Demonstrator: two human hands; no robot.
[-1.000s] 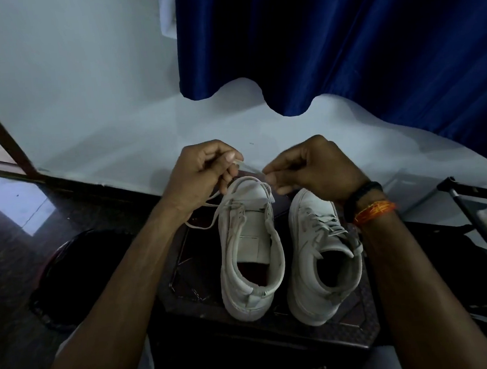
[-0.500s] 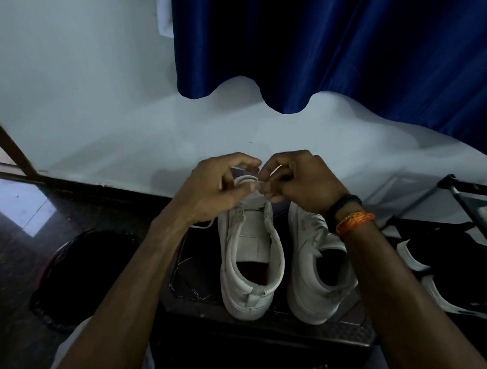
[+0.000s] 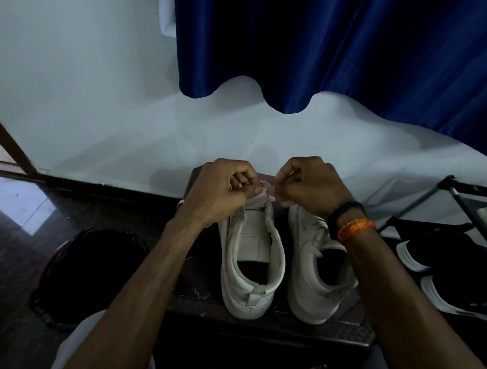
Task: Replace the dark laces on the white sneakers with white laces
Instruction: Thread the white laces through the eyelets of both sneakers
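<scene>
Left hand: your left hand (image 3: pixel 222 190) is curling over the toe end of the left sneaker, with thumb and fingers pinching the white lace (image 3: pixel 265 186) right at the front of the shoe.
Right hand: your right hand (image 3: pixel 309 183) is sitting just beside the left one, fingers curled and pinching the other part of the same lace; the two hands are nearly touching over the toe.
White lace: only a short pale stretch is showing between your fingertips, and another bit is peeking out at the left of your left wrist. How far it is threaded through the eyelets you cannot tell, as your hands are covering them.
Left sneaker: the left sneaker (image 3: pixel 251 259) is standing on the dark stool (image 3: pixel 330 337), heel toward you, with its tongue lying bare and no lace crossing the visible part.
Right sneaker: the right sneaker (image 3: pixel 316 274) is standing just beside it, touching or almost touching, with pale laces crossing its tongue under your right wrist.
Wrist: you are wearing a black band (image 3: pixel 346 215) and an orange thread (image 3: pixel 356 229) on the right wrist.
Surroundings: a blue curtain (image 3: pixel 341 37) is hanging over the white wall; a black shoe with white sole (image 3: pixel 434 259) is lying to the right, and a dark bag (image 3: pixel 89 272) is lying on the floor to the left.
</scene>
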